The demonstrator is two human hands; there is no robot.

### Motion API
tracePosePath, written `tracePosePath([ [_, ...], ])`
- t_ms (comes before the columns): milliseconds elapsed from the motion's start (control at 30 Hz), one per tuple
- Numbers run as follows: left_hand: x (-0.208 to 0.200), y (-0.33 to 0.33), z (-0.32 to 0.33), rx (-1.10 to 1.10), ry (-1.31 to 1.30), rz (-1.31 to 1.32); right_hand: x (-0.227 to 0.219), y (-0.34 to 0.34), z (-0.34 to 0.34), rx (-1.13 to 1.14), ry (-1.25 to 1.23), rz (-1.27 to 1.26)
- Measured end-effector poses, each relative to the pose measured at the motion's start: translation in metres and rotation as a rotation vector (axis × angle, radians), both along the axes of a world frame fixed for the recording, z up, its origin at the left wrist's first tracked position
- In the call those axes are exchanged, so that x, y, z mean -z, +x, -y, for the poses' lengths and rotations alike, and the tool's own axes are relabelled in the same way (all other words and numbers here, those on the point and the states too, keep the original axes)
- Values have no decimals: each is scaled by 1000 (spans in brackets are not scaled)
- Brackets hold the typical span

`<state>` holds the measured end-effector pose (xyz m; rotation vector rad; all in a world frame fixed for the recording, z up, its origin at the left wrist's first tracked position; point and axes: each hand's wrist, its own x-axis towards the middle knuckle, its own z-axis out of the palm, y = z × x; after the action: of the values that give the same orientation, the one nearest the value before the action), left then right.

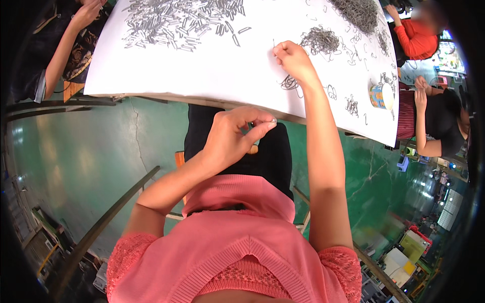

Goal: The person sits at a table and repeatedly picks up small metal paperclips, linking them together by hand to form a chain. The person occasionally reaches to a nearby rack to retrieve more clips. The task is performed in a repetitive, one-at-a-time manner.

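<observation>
My left hand (230,139) hangs over my lap, just off the near edge of the white-covered counter (202,65). Its thumb and forefinger are pinched together on a tiny silvery metal piece (273,121) that shows only as a glint at my fingertips; it is too small for me to tell its long axis or which way it points. My right hand (293,60) rests out on the counter, fingers closed in a pinch around a thin wire piece (274,46) whose visible end stands roughly upright above my knuckles. Just beside that hand lies a loose heap of grey bent wire hooks (320,40), with a small tangle of wire (289,83) touching my wrist. Farther across the counter spreads a wide scatter of short straight metal clips (177,22), lying every which way. Near the right edge of the counter stands a small round cup with a blue and orange printed wrap (381,96), upright, single hooks strewn about it.
</observation>
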<state>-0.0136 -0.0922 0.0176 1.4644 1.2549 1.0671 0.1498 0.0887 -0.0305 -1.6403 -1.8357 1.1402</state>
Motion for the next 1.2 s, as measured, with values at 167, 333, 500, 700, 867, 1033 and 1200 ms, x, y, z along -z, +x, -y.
tracePosePath([
  [167, 1, 2, 2, -14, -82, 30, -53, 7, 89, 114, -257, -679],
  [333, 6, 7, 2, -62, -33, 70, -78, 10, 164, 222, -262, -846],
  [500, 6, 10, 4, -82, 100, 14, -67, 3, 188, 343, -188, -866],
  [700, 10, 13, 6, -96, 210, 1, -55, -13, 188, 386, 33, -851],
  [867, 30, -8, -36, -68, 430, -135, -52, -16, 191, 304, 332, -709],
  [1033, 79, -34, -150, -267, 642, -847, -47, -18, 194, 276, 442, -581],
  [1200, 88, -20, -196, -166, 555, -1514, -45, -20, 201, 292, 470, -529],
])
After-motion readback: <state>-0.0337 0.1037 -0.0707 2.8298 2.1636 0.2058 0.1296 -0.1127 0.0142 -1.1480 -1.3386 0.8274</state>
